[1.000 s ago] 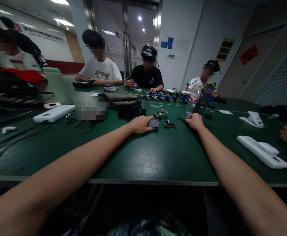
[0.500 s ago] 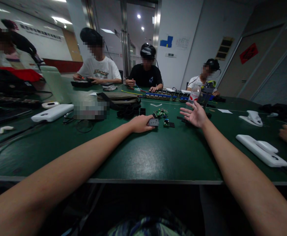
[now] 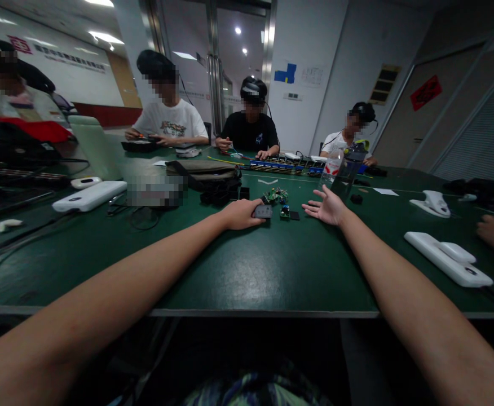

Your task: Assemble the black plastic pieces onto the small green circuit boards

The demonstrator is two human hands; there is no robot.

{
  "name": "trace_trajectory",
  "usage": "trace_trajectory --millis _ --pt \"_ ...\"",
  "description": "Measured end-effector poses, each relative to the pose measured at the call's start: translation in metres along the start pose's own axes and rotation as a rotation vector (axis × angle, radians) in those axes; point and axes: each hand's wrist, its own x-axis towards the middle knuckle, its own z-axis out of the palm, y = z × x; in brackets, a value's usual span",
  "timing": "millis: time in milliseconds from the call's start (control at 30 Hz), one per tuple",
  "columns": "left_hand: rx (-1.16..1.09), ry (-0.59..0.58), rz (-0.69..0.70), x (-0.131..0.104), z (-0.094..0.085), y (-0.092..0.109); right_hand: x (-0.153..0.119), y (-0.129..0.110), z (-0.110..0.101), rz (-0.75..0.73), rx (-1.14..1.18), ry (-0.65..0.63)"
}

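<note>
On the green table (image 3: 247, 276), my left hand (image 3: 242, 214) is closed around a small grey box (image 3: 262, 211) with dark markings. Just beyond the box lies a cluster of green circuit boards (image 3: 276, 195). A small board with a blue part (image 3: 285, 211) sits between my two hands, beside a flat black piece (image 3: 295, 215). My right hand (image 3: 326, 208) is open and holds nothing, its palm turned up and its fingers spread toward the boards.
Black parts (image 3: 219, 192) and a grey-brown bag (image 3: 204, 170) lie behind my left hand. A clear bottle (image 3: 331, 167) stands behind my right. White power banks (image 3: 448, 259) rest at the right. Several people sit around the table.
My right hand has lowered and moved slightly left, toward the small board, still open. My left hand keeps the grey box in nearly the same place.
</note>
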Motion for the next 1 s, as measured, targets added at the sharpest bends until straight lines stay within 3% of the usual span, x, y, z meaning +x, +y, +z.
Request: trace_trajectory --millis 167,300,400,500,567,667,1000 --pt "-0.002 0.003 0.013 0.001 0.001 -0.001 0.001 -0.002 -0.001 -0.035 -0.062 0.054" --pt "-0.002 0.012 0.008 0.002 0.002 -0.001 -0.002 -0.004 0.010 -0.232 -0.268 0.063" --pt "0.000 0.012 0.006 0.002 0.002 -0.001 -0.007 -0.001 0.023 -0.475 -0.627 0.014" --pt "0.005 0.014 0.011 0.001 0.002 -0.001 -0.014 0.005 0.039 -0.651 -1.007 -0.134" --pt "0.003 0.017 0.014 0.001 0.002 -0.001 -0.017 0.007 0.049 -0.673 -1.146 -0.180" --pt "-0.003 0.021 0.006 0.000 0.002 0.000 -0.019 0.008 0.056 -0.659 -1.246 -0.142" --pt "0.005 0.009 0.012 0.000 0.001 0.000 -0.016 0.002 0.040 -0.569 -1.344 -0.023"
